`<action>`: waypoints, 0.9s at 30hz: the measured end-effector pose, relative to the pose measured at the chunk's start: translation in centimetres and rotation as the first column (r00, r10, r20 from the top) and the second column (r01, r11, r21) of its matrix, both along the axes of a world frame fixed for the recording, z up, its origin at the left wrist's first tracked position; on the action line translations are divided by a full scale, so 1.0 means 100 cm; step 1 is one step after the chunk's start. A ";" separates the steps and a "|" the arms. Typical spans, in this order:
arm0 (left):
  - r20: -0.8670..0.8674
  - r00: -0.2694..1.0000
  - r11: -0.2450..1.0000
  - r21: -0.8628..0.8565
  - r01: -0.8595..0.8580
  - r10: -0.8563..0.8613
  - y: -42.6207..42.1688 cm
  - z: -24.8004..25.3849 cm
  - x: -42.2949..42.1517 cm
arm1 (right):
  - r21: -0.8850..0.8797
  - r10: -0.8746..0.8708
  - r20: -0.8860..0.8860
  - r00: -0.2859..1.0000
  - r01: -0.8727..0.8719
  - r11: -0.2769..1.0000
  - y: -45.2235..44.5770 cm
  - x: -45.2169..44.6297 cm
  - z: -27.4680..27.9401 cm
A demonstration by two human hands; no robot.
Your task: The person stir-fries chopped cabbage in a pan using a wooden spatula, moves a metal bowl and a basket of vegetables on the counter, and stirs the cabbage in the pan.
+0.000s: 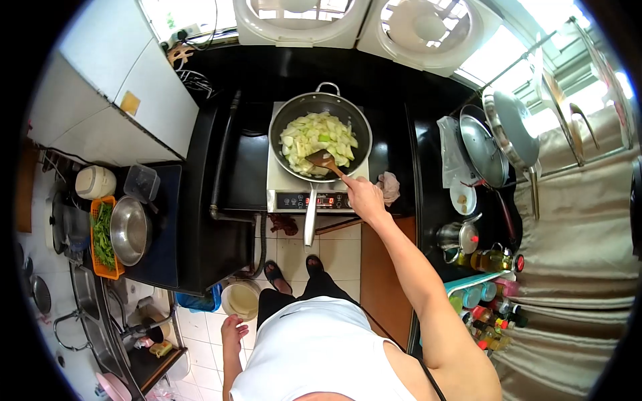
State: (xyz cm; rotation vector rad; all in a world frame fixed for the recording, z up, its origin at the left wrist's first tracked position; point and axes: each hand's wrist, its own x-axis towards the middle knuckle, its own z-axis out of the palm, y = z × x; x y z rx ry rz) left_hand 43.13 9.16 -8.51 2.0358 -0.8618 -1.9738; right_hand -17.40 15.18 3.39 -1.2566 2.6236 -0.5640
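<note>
My right hand [365, 200] is wrapped round the handle of a wooden spatula [324, 160]. The spatula's blade rests among pale green chopped vegetable pieces [317, 136] in a deep wok [275, 148]. The wok sits on an induction cooker [275, 200] with lit red digits, and its long metal handle [311, 217] points toward me. Low by my side hangs my left hand [233, 331], its fingers loosely bent and apart, with nothing in it. The nearest thing to it is a pale bucket [241, 299] on the floor.
A crumpled cloth [388, 189] lies right of the cooker. On the left counter are a metal bowl [130, 230] and an orange basket [120, 269] of green leaves. Pans [511, 127] hang at right, above a kettle [459, 236] and an oil bottle [493, 259].
</note>
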 end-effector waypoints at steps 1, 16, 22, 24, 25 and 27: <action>-0.002 1.000 1.000 0.003 0.024 -0.024 0.006 0.003 -0.006 | -0.007 0.018 0.007 1.000 -0.018 1.000 0.002 -0.006 0.004; 0.087 0.996 1.000 -0.006 -0.004 0.004 0.041 0.000 -0.007 | 0.271 0.000 -0.012 1.000 0.003 0.963 0.008 -0.091 0.045; -0.040 0.995 0.989 -0.122 0.086 -0.091 0.020 0.019 -0.074 | 0.233 0.034 0.046 0.998 -0.043 0.972 0.025 -0.088 0.077; -0.100 0.983 0.974 -0.182 0.134 -0.154 0.001 0.037 -0.131 | 0.311 0.073 0.089 0.993 -0.097 0.945 0.015 -0.079 0.074; -0.173 0.964 0.965 -0.201 0.168 -0.203 -0.008 0.049 -0.164 | 0.318 0.029 0.085 0.996 -0.054 0.946 0.010 -0.081 0.056; -0.275 0.913 0.940 -0.246 0.235 -0.301 -0.022 0.067 -0.225 | 0.299 0.050 0.083 0.995 -0.073 0.951 0.008 -0.084 0.060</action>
